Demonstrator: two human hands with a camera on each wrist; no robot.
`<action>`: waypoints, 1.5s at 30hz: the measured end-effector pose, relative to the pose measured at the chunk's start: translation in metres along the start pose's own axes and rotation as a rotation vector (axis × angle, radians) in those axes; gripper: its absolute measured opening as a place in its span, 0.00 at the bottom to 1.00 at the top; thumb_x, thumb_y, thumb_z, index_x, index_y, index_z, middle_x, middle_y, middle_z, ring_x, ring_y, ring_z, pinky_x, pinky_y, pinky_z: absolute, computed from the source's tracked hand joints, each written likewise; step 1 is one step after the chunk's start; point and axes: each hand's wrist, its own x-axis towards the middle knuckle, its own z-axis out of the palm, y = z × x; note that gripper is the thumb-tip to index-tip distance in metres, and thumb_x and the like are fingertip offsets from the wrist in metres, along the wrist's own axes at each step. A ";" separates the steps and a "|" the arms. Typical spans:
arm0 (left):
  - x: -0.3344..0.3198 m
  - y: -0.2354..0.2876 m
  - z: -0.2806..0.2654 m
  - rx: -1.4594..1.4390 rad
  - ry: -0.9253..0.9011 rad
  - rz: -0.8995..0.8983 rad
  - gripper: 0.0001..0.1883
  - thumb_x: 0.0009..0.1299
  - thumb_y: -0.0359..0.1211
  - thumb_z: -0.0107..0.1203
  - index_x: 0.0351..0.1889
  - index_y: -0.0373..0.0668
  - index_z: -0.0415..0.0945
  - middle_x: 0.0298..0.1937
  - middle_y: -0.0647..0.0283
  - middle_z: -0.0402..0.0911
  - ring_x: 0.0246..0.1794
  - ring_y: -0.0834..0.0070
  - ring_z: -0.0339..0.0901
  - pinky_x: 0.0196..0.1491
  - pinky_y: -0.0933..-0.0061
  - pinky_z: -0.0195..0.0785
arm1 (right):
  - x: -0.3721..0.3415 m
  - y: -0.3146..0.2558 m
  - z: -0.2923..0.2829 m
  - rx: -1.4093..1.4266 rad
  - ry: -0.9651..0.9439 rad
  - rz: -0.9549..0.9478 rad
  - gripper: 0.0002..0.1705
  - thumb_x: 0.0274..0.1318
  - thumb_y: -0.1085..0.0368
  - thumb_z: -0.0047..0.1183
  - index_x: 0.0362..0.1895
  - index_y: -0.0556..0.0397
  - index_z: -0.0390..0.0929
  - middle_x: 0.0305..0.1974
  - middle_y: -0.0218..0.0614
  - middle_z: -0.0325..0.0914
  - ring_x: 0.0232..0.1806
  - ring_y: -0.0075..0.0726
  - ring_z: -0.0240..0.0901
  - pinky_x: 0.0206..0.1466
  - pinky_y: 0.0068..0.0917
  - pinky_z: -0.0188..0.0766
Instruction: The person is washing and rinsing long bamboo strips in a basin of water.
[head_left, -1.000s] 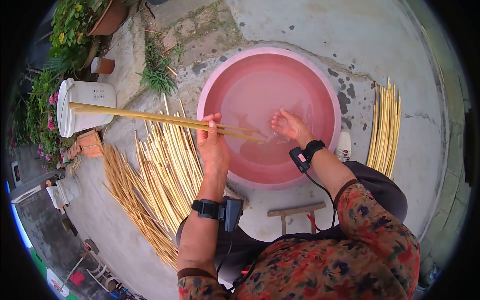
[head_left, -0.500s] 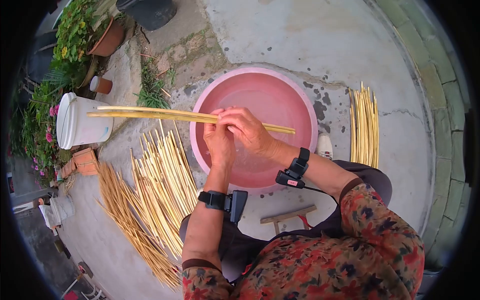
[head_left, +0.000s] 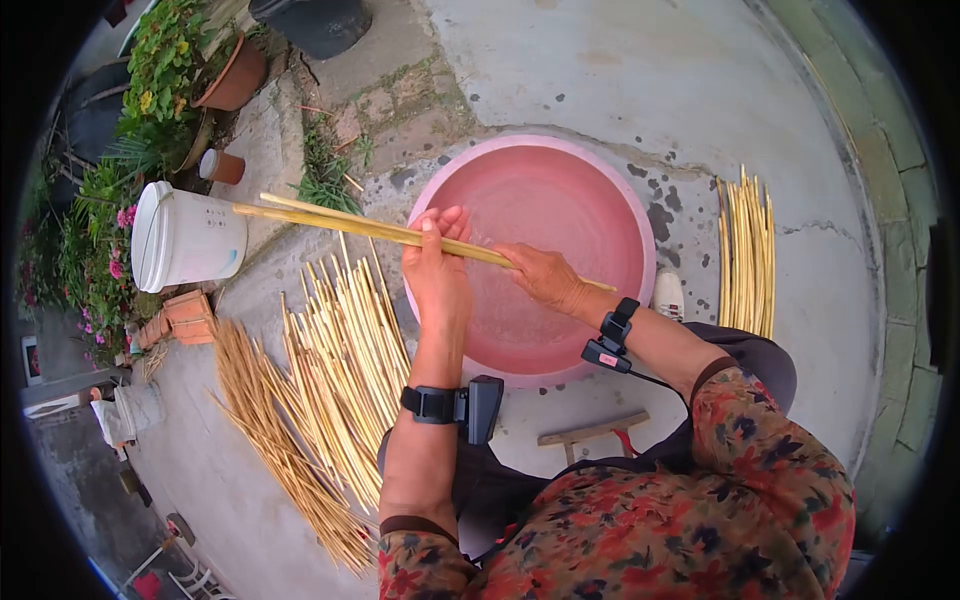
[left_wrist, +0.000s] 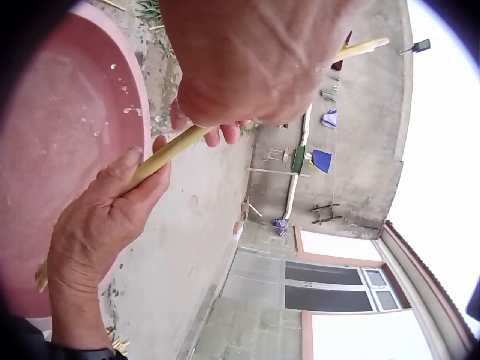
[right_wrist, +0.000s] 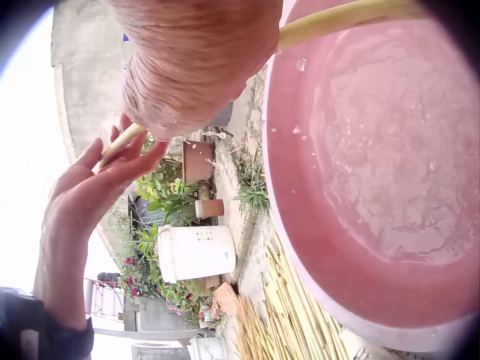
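Note:
A few long yellow stalks [head_left: 335,219] slant across the pink basin [head_left: 646,240], their right ends over its water. In the head view the left hand [head_left: 437,270] supports them mid-length, thumb across them and other fingers extended. The right hand [head_left: 545,276] grips them farther right, over the basin. In the left wrist view, the right hand [left_wrist: 101,217] has thumb and fingers round the stalk [left_wrist: 169,154]; the left hand [left_wrist: 240,64] hides part of it. From the right wrist, the left hand [right_wrist: 82,199] holds the stalks near its thumb.
Pale stalks [head_left: 340,360] and a browner bundle [head_left: 255,400] lie left of the basin, another bundle [head_left: 747,255] right of it. A white bucket [head_left: 195,237], bricks [head_left: 188,316] and potted plants stand at left. A small wooden stool [head_left: 592,430] is near the person.
The right hand, empty over the basin at first, came to the stalks beside the left hand and now grips them farther right. Their right ends have tilted downward in the head view.

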 end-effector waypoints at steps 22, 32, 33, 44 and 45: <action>-0.004 0.041 -0.006 -0.156 -0.223 0.219 0.11 0.68 0.38 0.42 0.41 0.41 0.65 0.24 0.69 0.62 0.26 0.81 0.62 0.36 0.75 0.61 | 0.028 -0.033 -0.002 0.199 -0.311 0.184 0.13 0.52 0.59 0.45 0.42 0.48 0.67 0.29 0.43 0.72 0.31 0.48 0.70 0.33 0.37 0.66; -0.012 0.012 -0.017 0.293 -0.269 -0.344 0.22 0.68 0.42 0.42 0.54 0.36 0.60 0.50 0.54 0.68 0.50 0.65 0.67 0.49 0.66 0.62 | 0.080 -0.001 -0.090 0.199 0.329 0.223 0.21 0.54 0.49 0.43 0.27 0.55 0.75 0.18 0.31 0.68 0.22 0.26 0.67 0.27 0.24 0.65; -0.013 0.008 -0.017 0.372 -0.409 -0.469 0.22 0.68 0.42 0.42 0.53 0.36 0.61 0.50 0.55 0.68 0.49 0.66 0.68 0.48 0.67 0.63 | 0.080 -0.003 -0.100 0.194 0.332 0.222 0.21 0.54 0.49 0.43 0.27 0.55 0.75 0.18 0.31 0.68 0.22 0.26 0.67 0.27 0.24 0.65; -0.019 -0.005 0.007 -0.233 -0.200 -0.168 0.24 0.66 0.41 0.47 0.55 0.39 0.57 0.53 0.55 0.65 0.55 0.65 0.63 0.57 0.63 0.56 | 0.040 0.005 -0.055 1.511 0.331 0.843 0.16 0.54 0.52 0.46 0.27 0.51 0.70 0.19 0.28 0.66 0.20 0.21 0.64 0.23 0.25 0.71; -0.014 -0.002 0.005 -0.383 -0.116 -0.067 0.19 0.66 0.41 0.46 0.50 0.40 0.62 0.49 0.57 0.68 0.52 0.65 0.65 0.57 0.61 0.56 | 0.034 0.004 -0.043 1.598 0.267 0.907 0.16 0.54 0.52 0.46 0.27 0.51 0.70 0.19 0.29 0.66 0.20 0.22 0.64 0.24 0.25 0.72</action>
